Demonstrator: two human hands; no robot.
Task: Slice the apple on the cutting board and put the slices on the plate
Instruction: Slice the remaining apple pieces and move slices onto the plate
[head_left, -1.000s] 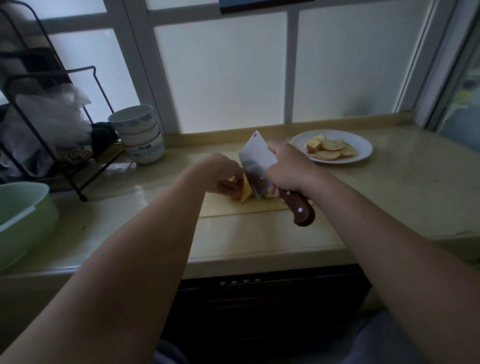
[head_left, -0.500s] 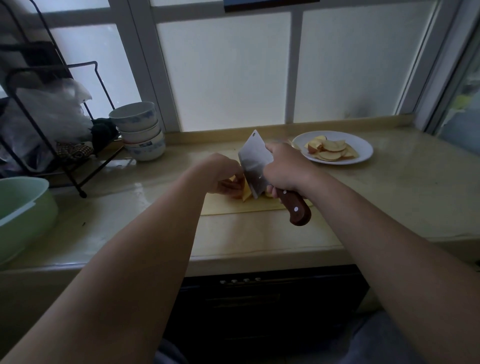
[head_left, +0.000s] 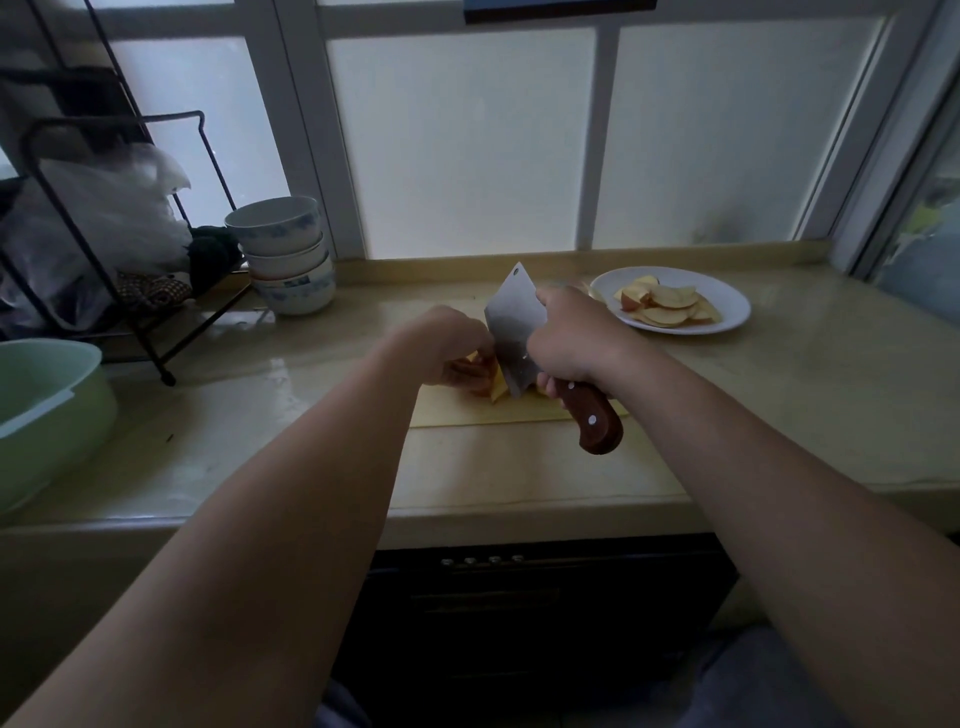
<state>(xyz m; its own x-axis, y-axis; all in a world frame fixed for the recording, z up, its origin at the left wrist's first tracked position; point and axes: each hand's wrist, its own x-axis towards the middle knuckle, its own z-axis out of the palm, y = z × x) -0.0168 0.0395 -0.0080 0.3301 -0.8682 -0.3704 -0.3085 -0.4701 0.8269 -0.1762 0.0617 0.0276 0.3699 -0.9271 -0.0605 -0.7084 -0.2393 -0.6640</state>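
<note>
Slicing under way; head view only. Your right hand (head_left: 571, 338) grips the knife (head_left: 511, 327) by its wooden handle, fingers (head_left: 545, 384) curled round it close up to the blade. The blade stands steeply on edge, its lower edge down at the apple (head_left: 496, 387). Your left hand (head_left: 441, 343) holds the apple piece on the cutting board (head_left: 467, 413), fingers curled over it just beside the flat of the blade. Hand and blade hide most of the piece, so you cannot tell how much is left.

The plate (head_left: 727, 301) sits on the table (head_left: 519, 467) to the right, apart from the board, with a pile of slices (head_left: 667, 306) on it.

Judgement: the task is well along.

For this cut:
- Tuck the left fingertips back, with the knuckles against the blade's flat.
- Press straight down to the board.
- Take thin, even slices.

Risk: a small piece may roll, and the edge is very near your fingers.
</note>
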